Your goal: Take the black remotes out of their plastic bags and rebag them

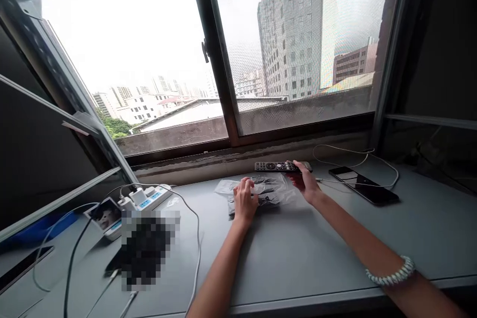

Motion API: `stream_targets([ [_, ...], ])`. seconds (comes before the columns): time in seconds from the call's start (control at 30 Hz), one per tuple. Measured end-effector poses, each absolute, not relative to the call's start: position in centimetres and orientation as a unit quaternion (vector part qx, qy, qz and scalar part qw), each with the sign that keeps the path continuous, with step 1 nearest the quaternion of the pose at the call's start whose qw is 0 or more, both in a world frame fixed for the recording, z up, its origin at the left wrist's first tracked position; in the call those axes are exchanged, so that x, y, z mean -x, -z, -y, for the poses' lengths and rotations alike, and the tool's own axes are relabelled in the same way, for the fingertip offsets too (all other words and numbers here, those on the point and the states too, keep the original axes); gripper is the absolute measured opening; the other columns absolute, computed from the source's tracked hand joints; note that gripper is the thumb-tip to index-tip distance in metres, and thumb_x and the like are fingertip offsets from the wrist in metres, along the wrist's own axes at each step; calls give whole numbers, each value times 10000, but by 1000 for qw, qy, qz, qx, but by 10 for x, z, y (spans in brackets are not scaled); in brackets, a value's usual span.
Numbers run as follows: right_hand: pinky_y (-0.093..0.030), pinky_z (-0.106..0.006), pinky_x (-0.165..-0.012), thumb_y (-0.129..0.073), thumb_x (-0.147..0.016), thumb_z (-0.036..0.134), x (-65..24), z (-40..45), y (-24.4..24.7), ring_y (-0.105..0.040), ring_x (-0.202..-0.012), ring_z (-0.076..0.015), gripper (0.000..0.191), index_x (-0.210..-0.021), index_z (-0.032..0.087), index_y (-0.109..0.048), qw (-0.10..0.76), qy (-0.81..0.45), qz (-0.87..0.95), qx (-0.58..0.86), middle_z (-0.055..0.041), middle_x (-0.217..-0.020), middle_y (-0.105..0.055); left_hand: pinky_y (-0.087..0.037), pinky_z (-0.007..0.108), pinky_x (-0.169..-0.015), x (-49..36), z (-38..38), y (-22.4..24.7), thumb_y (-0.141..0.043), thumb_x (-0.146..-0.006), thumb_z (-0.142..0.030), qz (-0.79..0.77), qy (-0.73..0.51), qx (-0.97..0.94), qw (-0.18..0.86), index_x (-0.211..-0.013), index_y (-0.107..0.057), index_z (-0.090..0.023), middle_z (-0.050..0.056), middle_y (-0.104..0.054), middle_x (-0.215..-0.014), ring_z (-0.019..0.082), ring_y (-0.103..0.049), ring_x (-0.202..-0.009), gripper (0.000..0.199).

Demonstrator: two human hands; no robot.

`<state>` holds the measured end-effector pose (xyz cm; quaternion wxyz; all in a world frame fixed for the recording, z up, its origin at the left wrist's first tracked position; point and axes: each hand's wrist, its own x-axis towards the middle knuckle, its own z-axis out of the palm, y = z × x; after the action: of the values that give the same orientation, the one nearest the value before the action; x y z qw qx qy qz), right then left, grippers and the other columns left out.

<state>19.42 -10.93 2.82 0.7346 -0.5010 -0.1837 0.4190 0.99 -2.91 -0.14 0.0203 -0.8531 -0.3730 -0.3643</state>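
Observation:
A black remote control (275, 166) with rows of small buttons is held level above the back of the grey desk, its right end in my right hand (304, 184). The thumb lies on top of the remote and the fingers are curled beneath it. My left hand (245, 199) rests on a clear plastic bag (276, 191) with dark items inside, its fingers bent down onto the bag. What the dark items are cannot be made out.
A black phone (363, 185) lies at the right beside a white cable (387, 169). At the left are a white power strip (154, 198) with plugs, a photo card (106, 214), a partly blurred dark device and several cables. The window (233, 131) stands behind the desk (298, 258).

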Motion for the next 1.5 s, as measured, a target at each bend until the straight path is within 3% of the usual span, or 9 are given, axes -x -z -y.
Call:
stream_targets([
  [0.2, -441, -217, -446, -608, -727, 444, -177, 108, -26, -650, -840, -213, 399, -1020, 174, -619, 708, -422, 239, 513, -107, -858, -701, -331, 378, -953, -12, 34, 1, -429, -594, 68, 318, 358, 878, -4, -725, -455, -210, 42, -583, -1136, 189, -492, -1128, 308],
  [0.33, -438, -189, -440, -622, -741, 401, -172, 110, -24, -652, -903, -213, 457, -1152, 204, -585, 708, -411, 278, 502, -84, -892, -702, -320, 379, -954, -8, 31, -2, -340, -598, 102, 346, 391, 853, 0, -930, -484, -213, 29, -619, -948, 163, -549, -985, 480],
  [0.43, -446, -174, -443, -661, -717, 374, -173, 111, -22, -643, -938, -206, 503, -1195, 252, -564, 716, -398, 315, 481, -54, -1026, -672, -312, 398, -956, -3, 26, -4, -341, -624, 104, 387, 422, 819, 33, -1072, -482, -223, 43, -597, -992, 189, -526, -1006, 572],
  [0.67, -530, -254, -543, -674, -695, 349, -172, 104, -6, -641, -884, -223, 458, -1123, 195, -621, 682, -248, 453, 518, -67, -994, -674, -336, 403, -920, -1, 27, -1, -430, -771, 9, 396, 377, 837, 28, -982, -637, -243, 62, -557, -1088, 222, -492, -1053, 388],
  [0.77, -553, -315, -635, -625, -729, 297, -174, 103, 0, -618, -949, -243, 354, -1066, 196, -659, 647, -137, 547, 513, -78, -1118, -633, -340, 390, -901, -5, 34, 2, -450, -816, -43, 381, 355, 854, 4, -949, -668, -261, 42, -579, -1026, 198, -524, -973, 336],
  [0.97, -433, -390, -958, -490, -717, 48, -184, 106, 7, -538, -1121, -229, 458, -1068, 279, -669, 565, 60, 657, 495, -23, -1245, -565, -322, 355, -912, -18, 48, 13, -522, -850, -191, 324, 339, 883, -15, -883, -655, -262, 5, -590, -932, 159, -546, -890, 155],
  [1.13, -459, -373, -927, -414, -669, -48, -185, 109, 12, -522, -1134, -211, 612, -1084, 333, -654, 482, 117, 698, 516, 22, -1275, -536, -335, 334, -900, -18, 47, 16, -584, -812, -231, 336, 374, 863, -36, -1004, -560, -238, 12, -591, -1000, 176, -535, -979, 194],
  [1.3, -480, -336, -889, -372, -657, -70, -185, 112, 11, -514, -1134, -196, 638, -1078, 317, -656, 470, 160, 688, 529, 28, -1293, -515, -314, 343, -921, -11, 47, 11, -553, -838, -242, 332, 392, 856, -56, -834, -607, -226, -5, -601, -955, 147, -566, -908, 56],
  [1.5, -519, -292, -757, -353, -643, -93, -200, 118, 4, -500, -1140, -212, 664, -1079, 304, -655, 455, 260, 655, 545, 10, -1315, -493, -311, 337, -950, -10, 51, 9, -520, -822, -79, 317, 407, 856, -46, -842, -640, -236, -11, -613, -942, 118, -581, -863, 198],
])
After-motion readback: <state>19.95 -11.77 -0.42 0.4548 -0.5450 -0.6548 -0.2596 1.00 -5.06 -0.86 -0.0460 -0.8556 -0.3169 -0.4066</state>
